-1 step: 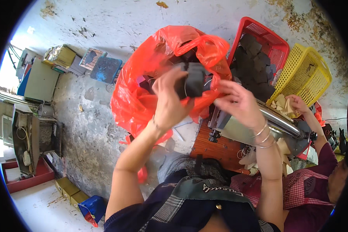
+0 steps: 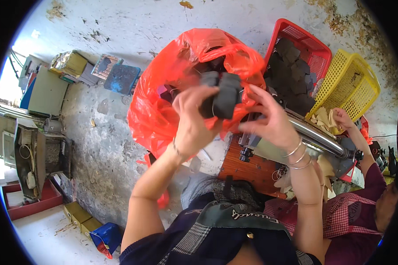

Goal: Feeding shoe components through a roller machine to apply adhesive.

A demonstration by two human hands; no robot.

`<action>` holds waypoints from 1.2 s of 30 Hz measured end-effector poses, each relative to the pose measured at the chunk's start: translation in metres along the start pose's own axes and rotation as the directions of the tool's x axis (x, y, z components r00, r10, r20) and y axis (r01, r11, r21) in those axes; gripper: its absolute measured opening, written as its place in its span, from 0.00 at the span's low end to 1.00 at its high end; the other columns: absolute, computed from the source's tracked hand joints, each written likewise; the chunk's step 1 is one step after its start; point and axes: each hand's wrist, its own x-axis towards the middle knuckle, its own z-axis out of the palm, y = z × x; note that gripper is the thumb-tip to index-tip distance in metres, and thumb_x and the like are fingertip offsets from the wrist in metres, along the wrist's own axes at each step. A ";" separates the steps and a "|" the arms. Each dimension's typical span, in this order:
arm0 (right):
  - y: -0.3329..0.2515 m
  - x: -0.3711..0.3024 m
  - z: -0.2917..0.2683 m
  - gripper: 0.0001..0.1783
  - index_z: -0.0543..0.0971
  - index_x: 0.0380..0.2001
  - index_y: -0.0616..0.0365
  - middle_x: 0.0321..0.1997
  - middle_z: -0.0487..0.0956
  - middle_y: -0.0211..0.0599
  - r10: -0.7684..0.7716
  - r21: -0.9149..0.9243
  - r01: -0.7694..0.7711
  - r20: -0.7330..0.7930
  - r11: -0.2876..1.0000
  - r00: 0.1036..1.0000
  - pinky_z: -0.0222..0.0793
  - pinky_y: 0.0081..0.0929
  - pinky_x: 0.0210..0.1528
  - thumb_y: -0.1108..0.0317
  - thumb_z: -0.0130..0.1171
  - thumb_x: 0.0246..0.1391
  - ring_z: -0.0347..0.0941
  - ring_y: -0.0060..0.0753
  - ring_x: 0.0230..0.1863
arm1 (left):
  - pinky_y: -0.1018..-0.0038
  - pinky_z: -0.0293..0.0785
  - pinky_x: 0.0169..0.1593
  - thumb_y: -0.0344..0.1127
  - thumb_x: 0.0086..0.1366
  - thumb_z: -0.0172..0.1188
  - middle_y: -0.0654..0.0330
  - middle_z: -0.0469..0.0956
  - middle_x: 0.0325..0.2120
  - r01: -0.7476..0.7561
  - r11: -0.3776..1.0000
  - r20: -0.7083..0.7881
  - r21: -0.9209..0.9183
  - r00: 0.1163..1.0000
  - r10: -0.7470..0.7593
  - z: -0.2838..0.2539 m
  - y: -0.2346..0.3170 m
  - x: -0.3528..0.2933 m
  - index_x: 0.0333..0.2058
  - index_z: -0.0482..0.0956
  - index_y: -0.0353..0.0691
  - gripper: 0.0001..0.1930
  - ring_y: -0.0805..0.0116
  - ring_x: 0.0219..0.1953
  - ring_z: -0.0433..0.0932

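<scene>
My left hand (image 2: pixel 194 115) is closed on a stack of black pieces (image 2: pixel 227 95), flat and stiff-looking, held above the mouth of a red plastic bag (image 2: pixel 150 119). What the pieces are made of I cannot tell. To the right of the stack is my right hand (image 2: pixel 272 117), its thumb and fingers spread and slightly blurred, with nothing seen in it. More dark contents show inside the bag, partly hidden by my left hand and the stack.
A red basket (image 2: pixel 325 51) of dark flat pieces (image 2: pixel 289 73) stands behind on the right, beside a yellow basket (image 2: pixel 371 84). A machine with a metal roller (image 2: pixel 316 134) sits on a brown table (image 2: pixel 243 165). At the right a co-worker's hand (image 2: pixel 342 119) touches beige pieces (image 2: pixel 322 119).
My left hand and the black stack have come slightly lower and nearer to me. My right hand's fingers have spread wider beside the stack.
</scene>
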 end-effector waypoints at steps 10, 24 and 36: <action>-0.009 -0.021 0.058 0.49 0.59 0.59 0.60 0.57 0.66 0.39 -0.362 0.244 0.341 0.048 0.908 0.931 0.68 0.31 0.56 0.75 0.75 0.32 0.67 0.30 0.57 | 0.54 0.56 0.63 0.39 0.40 0.79 0.42 0.50 0.63 0.016 0.970 -0.282 -0.243 0.955 -0.086 -0.032 0.025 -0.052 0.64 0.34 0.48 0.63 0.45 0.62 0.57; 0.006 -0.081 0.051 0.59 0.50 0.65 0.65 0.68 0.56 0.50 -0.406 -0.022 0.409 -0.180 0.912 0.896 0.59 0.39 0.62 0.49 0.73 0.39 0.59 0.44 0.65 | 0.59 0.51 0.65 0.30 0.41 0.73 0.47 0.54 0.60 -0.119 0.993 0.538 -0.019 0.835 0.111 -0.038 0.046 -0.063 0.65 0.26 0.42 0.65 0.55 0.62 0.58; 0.045 -0.111 0.066 0.29 0.70 0.57 0.53 0.62 0.64 0.51 -0.163 -0.123 0.120 -0.446 0.985 0.880 0.58 0.41 0.62 0.62 0.64 0.51 0.60 0.54 0.63 | 0.57 0.63 0.57 0.38 0.40 0.74 0.37 0.62 0.50 0.503 0.765 0.502 -0.403 0.820 -0.275 0.011 0.085 -0.088 0.64 0.38 0.30 0.60 0.39 0.51 0.64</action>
